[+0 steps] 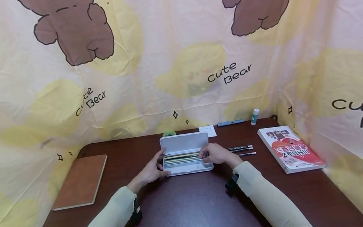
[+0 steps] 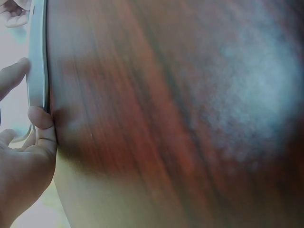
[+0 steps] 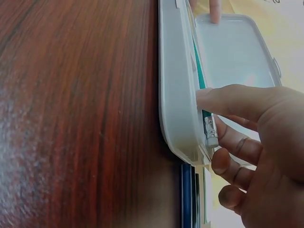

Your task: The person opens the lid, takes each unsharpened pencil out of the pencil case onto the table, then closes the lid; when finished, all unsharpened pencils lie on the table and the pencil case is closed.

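Observation:
A white pencil case (image 1: 186,169) lies on the table with its lid (image 1: 184,142) raised at the back. Several pencils (image 1: 179,160) lie side by side in it. My left hand (image 1: 150,171) grips the case's left end, thumb at the front corner and fingers toward the hinge side. Over the right part of the case, my right hand (image 1: 216,154) pinches a green pencil (image 3: 210,129) near its white eraser end. The rest of that pencil runs into the case, partly hidden by the rim in the right wrist view.
Several dark pencils (image 1: 244,148) lie right of the case. A brown notebook (image 1: 82,181) is at left, a red and white book (image 1: 289,149) at right. Along the back are green tape (image 1: 169,133), white paper (image 1: 207,131), a blue pen (image 1: 231,123) and a glue stick (image 1: 255,116).

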`<control>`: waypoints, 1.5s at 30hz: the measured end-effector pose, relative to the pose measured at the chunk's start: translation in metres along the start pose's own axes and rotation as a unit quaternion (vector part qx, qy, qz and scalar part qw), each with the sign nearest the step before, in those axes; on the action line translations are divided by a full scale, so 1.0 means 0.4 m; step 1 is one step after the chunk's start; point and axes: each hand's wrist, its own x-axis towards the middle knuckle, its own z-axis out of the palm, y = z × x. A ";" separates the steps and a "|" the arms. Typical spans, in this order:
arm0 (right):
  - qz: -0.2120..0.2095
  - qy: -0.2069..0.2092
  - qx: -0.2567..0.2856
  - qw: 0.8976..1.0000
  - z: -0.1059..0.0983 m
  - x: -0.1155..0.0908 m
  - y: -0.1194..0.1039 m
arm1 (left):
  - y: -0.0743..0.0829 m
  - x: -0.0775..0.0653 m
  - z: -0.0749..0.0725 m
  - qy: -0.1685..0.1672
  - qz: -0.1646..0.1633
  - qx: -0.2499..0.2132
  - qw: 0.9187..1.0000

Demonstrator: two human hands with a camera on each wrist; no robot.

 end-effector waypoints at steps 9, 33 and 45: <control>-0.020 0.029 0.005 0.999 -0.020 -0.009 0.017 | -0.001 0.006 -0.003 0.001 0.007 -0.001 1.000; 0.070 0.069 0.029 0.995 -0.152 -0.123 0.158 | -0.008 0.004 0.002 -0.006 0.011 0.003 1.000; 0.070 0.100 0.005 0.993 -0.200 -0.198 0.243 | -0.009 0.005 0.002 0.000 -0.001 -0.001 1.000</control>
